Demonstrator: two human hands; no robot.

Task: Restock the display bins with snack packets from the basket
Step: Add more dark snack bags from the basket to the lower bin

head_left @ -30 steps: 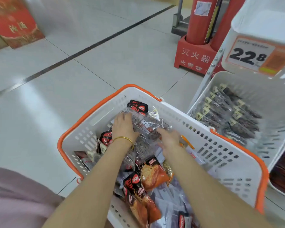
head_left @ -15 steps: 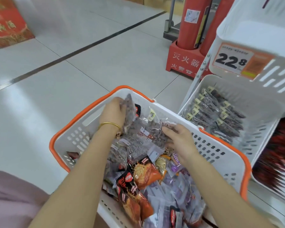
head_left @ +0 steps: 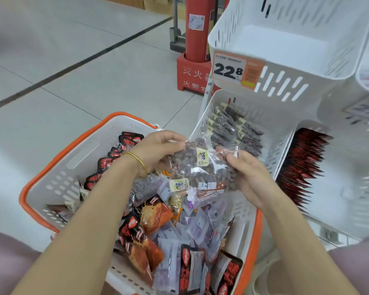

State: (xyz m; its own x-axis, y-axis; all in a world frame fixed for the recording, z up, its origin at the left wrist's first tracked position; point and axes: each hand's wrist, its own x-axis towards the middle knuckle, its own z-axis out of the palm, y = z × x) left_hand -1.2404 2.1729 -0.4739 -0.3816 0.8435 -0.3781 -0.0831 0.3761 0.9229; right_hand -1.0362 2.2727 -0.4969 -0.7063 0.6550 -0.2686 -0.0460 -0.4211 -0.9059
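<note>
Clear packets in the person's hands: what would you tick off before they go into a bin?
1. The left hand pinches the clear packets at the top edge: ok.
2. The right hand grips their right side: ok.
3. The lower bin holds look-alike dark packets: ok.
4. Room left in that bin: ok, bare wall shows above its stock.
5. Held packets free of the pile in the basket: cannot tell.
6. How many packets are held: cannot tell.
</note>
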